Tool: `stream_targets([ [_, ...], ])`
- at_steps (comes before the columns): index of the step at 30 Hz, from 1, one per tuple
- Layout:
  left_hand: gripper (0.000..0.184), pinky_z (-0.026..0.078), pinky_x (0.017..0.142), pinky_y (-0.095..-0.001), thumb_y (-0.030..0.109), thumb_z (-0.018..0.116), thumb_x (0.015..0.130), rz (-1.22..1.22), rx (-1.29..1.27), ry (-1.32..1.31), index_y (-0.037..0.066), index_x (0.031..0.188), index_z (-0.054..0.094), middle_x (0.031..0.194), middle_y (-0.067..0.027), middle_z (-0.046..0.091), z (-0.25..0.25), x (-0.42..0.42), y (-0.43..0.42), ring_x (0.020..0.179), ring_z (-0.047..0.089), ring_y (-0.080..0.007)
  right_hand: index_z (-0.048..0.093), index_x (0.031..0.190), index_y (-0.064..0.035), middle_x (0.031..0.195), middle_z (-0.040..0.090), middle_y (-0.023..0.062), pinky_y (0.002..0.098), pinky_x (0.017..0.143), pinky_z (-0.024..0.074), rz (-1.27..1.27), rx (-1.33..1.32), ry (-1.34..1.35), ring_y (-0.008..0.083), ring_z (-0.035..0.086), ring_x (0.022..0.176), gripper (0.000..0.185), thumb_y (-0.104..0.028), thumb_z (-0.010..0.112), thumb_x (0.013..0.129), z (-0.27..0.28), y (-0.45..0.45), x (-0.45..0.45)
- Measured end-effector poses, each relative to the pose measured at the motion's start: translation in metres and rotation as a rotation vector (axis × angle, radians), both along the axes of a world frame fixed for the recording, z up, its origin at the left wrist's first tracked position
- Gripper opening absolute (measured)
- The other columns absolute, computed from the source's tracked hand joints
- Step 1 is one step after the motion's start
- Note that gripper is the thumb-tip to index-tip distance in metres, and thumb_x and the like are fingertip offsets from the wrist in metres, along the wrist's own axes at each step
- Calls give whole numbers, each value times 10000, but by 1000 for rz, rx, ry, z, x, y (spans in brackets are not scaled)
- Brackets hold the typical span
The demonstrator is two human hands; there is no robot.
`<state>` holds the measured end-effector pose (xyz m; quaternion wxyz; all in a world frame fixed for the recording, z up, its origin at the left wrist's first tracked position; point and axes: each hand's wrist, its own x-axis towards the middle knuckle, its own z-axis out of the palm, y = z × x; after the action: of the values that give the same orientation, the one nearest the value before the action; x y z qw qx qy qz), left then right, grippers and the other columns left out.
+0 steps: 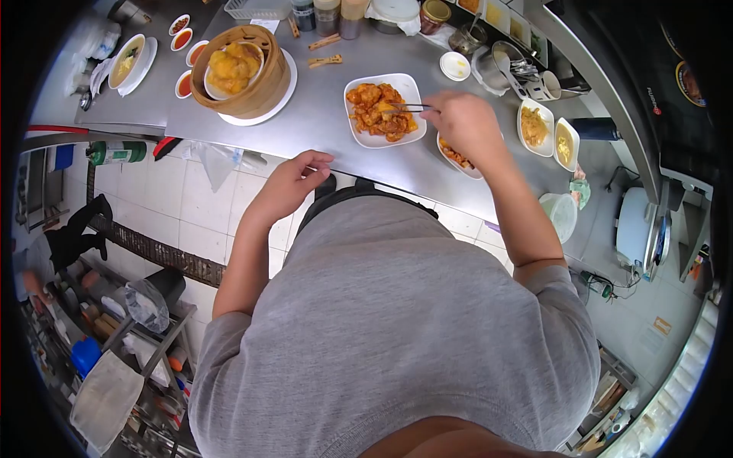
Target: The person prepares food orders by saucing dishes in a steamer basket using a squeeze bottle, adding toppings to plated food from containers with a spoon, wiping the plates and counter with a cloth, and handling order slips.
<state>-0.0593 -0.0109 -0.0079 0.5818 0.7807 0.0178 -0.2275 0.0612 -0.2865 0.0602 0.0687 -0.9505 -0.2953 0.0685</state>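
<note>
My right hand (463, 122) is closed on thin metal tweezers (412, 108), whose tips reach into the orange-red glazed food pieces on a white square plate (368, 141). Under that hand, partly hidden, is a second white dish of orange-red food (456, 155). My left hand (294, 183) hovers by the counter's front edge, fingers loosely bent and apart, with nothing in it. Left of the plate, a bamboo steamer (281, 80) holds a bowl of yellow-orange food (233, 69) and rests on a white plate (259, 117).
Two white dishes of pale yellow food (534, 130) stand at the right, near a container of spoons (515, 69). Small red sauce dishes (182, 39) and a soup bowl (126, 62) are at the left. Wooden clips (325, 61) lie behind the plate. Another person (57, 259) is at the far left.
</note>
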Motion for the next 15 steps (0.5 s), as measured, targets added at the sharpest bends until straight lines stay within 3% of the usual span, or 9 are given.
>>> stream_targets([
  [7,284,439,820,-278,204,561,899,-85,21,9,27,1120,572,976,-68,615,1,7,-4,886,552,-140,667,842,-63,814,635,138,411,668,488,-16,24,-96,311,612,770,210,-258,618,783,-5,35,7],
  [11,279,440,813,-278,200,559,899,-110,14,-17,28,1118,574,970,-65,615,0,14,-11,872,549,-140,662,787,-53,829,638,151,411,673,496,42,-109,-86,310,618,766,188,-217,572,800,-52,64,24],
  [15,280,441,804,-278,201,561,897,-86,-1,-29,27,1115,577,960,-59,616,-5,11,-6,864,545,-139,664,775,-50,783,635,154,431,665,493,8,-172,65,314,615,753,184,-199,559,800,-45,66,19],
])
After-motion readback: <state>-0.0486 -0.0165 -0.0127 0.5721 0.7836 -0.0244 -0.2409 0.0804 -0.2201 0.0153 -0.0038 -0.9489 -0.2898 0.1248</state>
